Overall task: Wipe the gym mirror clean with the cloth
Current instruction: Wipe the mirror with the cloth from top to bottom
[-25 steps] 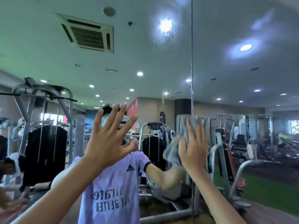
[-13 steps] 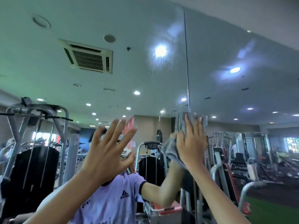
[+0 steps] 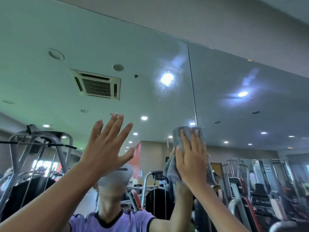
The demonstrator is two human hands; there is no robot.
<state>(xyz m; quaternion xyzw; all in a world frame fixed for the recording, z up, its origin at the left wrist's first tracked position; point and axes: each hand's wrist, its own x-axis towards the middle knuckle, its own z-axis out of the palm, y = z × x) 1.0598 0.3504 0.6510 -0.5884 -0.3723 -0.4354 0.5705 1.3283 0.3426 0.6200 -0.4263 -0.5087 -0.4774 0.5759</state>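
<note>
Mirror wipe: plenty left
Right hand (image 3: 190, 161) presses the cloth (image 3: 170, 169) flat on the mirror (image 3: 117, 39) at the seam (image 3: 192, 81), fingers straight; left hand (image 3: 105, 148) spread, empty. Smears (image 3: 167, 87) at the cloth's 11 o'clock look unwiped, maybe just glare.

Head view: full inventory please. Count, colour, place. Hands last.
mirror: two panels, silvery, filling the view ahead
seam: one, dark vertical line, right of centre between the panels
wall strip: one, beige, above the mirror's top edge
cloth: one, grey, flat on the mirror at the seam
smears: hazy white, around the two brightest reflected lights
air vent: one, white, reflected upper left
gym machines: several, grey, black and red, reflected along the bottom
left hand: open, fingers spread, raised left of the cloth; contact with mirror unclear
right hand: flat, pressing the cloth
</note>
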